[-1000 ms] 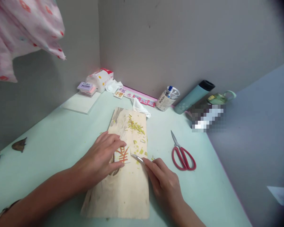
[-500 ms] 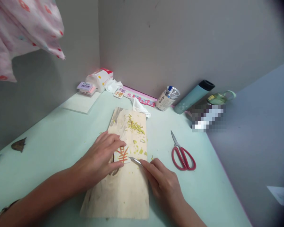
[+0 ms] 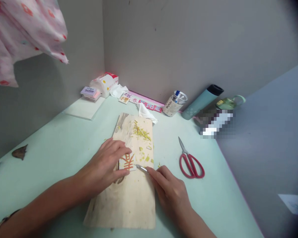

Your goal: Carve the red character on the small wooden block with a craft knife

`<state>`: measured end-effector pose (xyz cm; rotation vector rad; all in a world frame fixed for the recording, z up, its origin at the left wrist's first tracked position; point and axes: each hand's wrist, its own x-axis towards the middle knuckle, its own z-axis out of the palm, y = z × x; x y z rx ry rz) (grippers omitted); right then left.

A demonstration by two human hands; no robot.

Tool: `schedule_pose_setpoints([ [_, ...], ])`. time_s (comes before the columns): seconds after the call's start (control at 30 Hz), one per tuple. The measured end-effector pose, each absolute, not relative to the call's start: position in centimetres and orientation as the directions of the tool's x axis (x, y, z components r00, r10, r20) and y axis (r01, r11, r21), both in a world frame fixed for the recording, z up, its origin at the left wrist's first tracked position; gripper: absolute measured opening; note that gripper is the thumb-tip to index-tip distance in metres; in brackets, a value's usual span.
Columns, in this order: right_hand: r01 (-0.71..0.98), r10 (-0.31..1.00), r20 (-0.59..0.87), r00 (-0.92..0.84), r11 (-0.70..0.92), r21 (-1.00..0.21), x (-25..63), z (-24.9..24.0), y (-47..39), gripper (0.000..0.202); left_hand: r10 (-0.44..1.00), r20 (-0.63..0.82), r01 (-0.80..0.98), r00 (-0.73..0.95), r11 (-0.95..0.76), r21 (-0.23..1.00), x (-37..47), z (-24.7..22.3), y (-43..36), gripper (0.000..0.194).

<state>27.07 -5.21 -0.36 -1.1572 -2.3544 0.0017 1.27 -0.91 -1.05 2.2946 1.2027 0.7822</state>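
On a wooden board (image 3: 129, 205) lies a small white carving block (image 3: 132, 168) marked with an orange character. My left hand (image 3: 109, 162) grips the block from the left, thumb at the near edge and fingers along the far one, covering part of it. Between the fingers of my right hand (image 3: 170, 188) is a craft knife (image 3: 142, 168), its blade tip at the block's right edge. Whether the tip cuts in or only touches, I cannot tell. Yellow-green shavings (image 3: 141, 132) are scattered over the board's upper part.
Red-handled scissors (image 3: 191, 163) lie right of the board. Behind stand a clear jar (image 3: 173, 105), a teal tumbler (image 3: 202, 102), a tissue pack (image 3: 104, 82) and small blocks (image 3: 90, 92). A crumpled tissue (image 3: 147, 113) touches the board's far end. Patterned cloth (image 3: 32, 29) hangs upper left.
Hands, block and knife hold nearly the same place. The whole view has shifted very slightly.
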Motion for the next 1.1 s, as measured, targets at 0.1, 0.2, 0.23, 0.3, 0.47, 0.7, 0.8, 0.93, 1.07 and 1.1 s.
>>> schedule_pose_setpoints([
  [0.1,0.751,0.737,0.463,-0.493,0.629,-0.201,27.02,-0.44,-5.07,0.03,0.842,0.272,0.594,0.466,-0.525,0.609,1.26,-1.07,-0.89,0.045],
  [0.2,0.748,0.72,0.477,-0.503,0.639,-0.176,26.74,-0.52,-4.92,0.031,0.841,0.279,0.596,0.463,-0.529,0.604,1.21,-1.06,-0.86,0.045],
  [0.23,0.747,0.716,0.478,-0.51,0.644,-0.168,26.68,-0.56,-4.92,0.031,0.84,0.285,0.597,0.462,-0.532,0.6,1.2,-1.06,-0.86,0.044],
  [0.3,0.75,0.711,0.475,-0.519,0.645,-0.146,26.68,-0.65,-5.02,0.032,0.837,0.292,0.597,0.463,-0.538,0.595,1.16,-1.07,-0.86,0.044],
  [0.47,0.774,0.712,0.481,-0.512,0.625,-0.101,26.81,-0.77,-5.12,0.031,0.834,0.287,0.594,0.471,-0.541,0.596,1.21,-1.08,-0.84,0.044],
  [0.7,0.763,0.69,0.492,-0.531,0.642,-0.075,26.97,-0.81,-4.96,0.031,0.843,0.276,0.598,0.462,-0.526,0.605,1.25,-1.15,-0.84,0.045],
  [0.8,0.771,0.692,0.503,-0.517,0.632,-0.076,26.97,-0.85,-4.9,0.03,0.844,0.269,0.593,0.465,-0.522,0.613,1.18,-1.26,-0.87,0.044],
  [0.93,0.767,0.689,0.504,-0.521,0.637,-0.079,26.81,-0.82,-4.59,0.03,0.845,0.278,0.595,0.456,-0.522,0.612,1.13,-1.3,-0.93,0.043],
  [1.07,0.755,0.684,0.505,-0.526,0.649,-0.092,27.01,-0.94,-4.73,0.03,0.845,0.258,0.602,0.468,-0.519,0.607,1.09,-0.97,-0.87,0.04],
  [1.1,0.756,0.684,0.509,-0.523,0.648,-0.095,27.08,-1.0,-4.8,0.03,0.844,0.254,0.604,0.472,-0.52,0.604,1.08,-0.86,-0.84,0.039],
])
